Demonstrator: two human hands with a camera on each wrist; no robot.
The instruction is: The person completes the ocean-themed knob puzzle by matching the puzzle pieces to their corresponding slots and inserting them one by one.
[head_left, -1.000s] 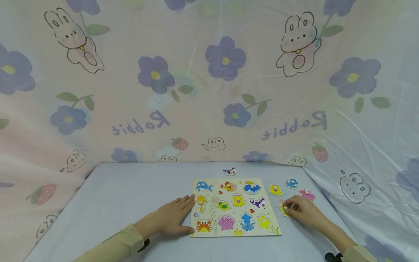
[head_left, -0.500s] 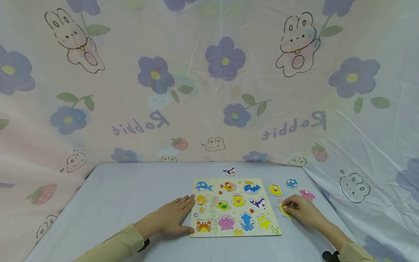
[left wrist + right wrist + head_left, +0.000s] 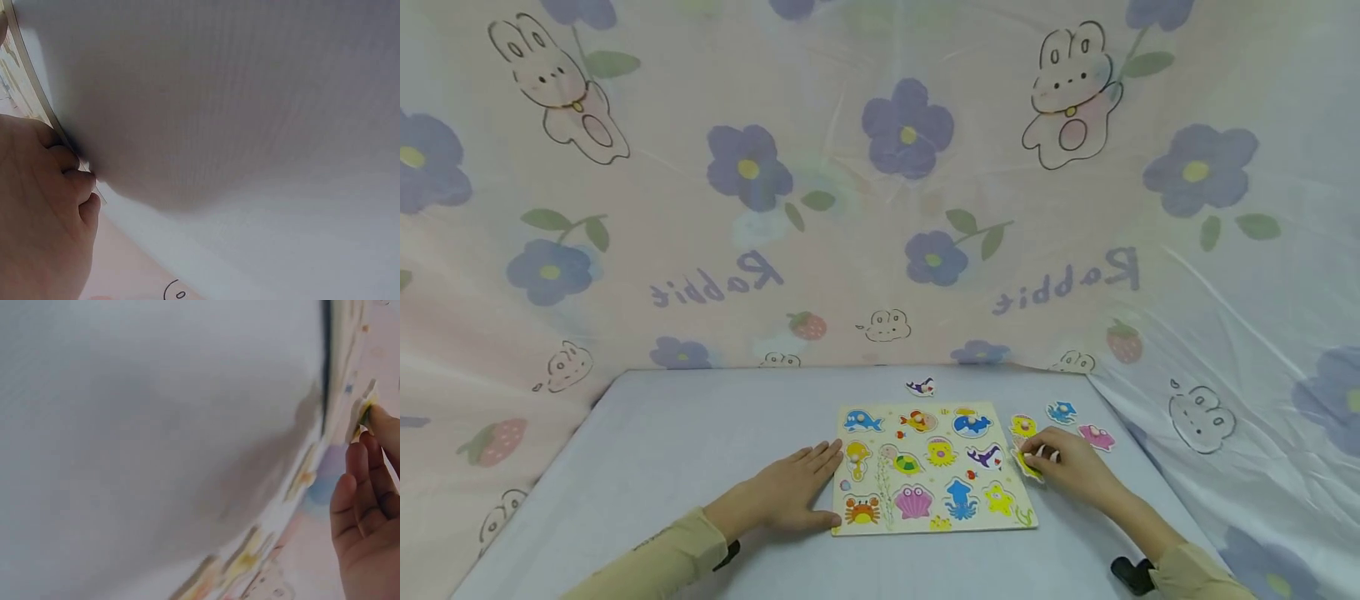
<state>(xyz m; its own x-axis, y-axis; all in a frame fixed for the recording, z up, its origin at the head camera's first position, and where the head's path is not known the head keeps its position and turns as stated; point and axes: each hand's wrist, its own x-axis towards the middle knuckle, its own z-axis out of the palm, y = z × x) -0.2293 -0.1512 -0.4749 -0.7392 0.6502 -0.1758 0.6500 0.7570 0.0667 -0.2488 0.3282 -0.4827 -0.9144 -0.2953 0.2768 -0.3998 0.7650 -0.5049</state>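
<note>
The wooden peg puzzle board [image 3: 951,500], printed with sea animals, lies flat on the table. My left hand [image 3: 786,492] rests at its left edge with fingers extended and thumb spread; in the left wrist view, the left hand [image 3: 44,212] touches the board's edge [image 3: 37,94]. Just off the board's right edge, my right hand [image 3: 1075,467] pinches a yellow-and-green turtle puzzle piece [image 3: 1028,468] between thumb and fingers. The right wrist view has this turtle piece [image 3: 357,415] raised and tilted, partly covered by the right hand [image 3: 372,506].
Right of the board lie a yellow octopus piece [image 3: 1023,426], a blue squid piece [image 3: 1062,412] and a pink shell piece [image 3: 1097,437]. A purple whale piece [image 3: 921,387] lies behind the board. A patterned cloth [image 3: 820,275] hangs behind the table.
My right hand has lifted the turtle piece off the table and moved left with it to the board's right edge. The left hand stays in place. The head view has shifted slightly.
</note>
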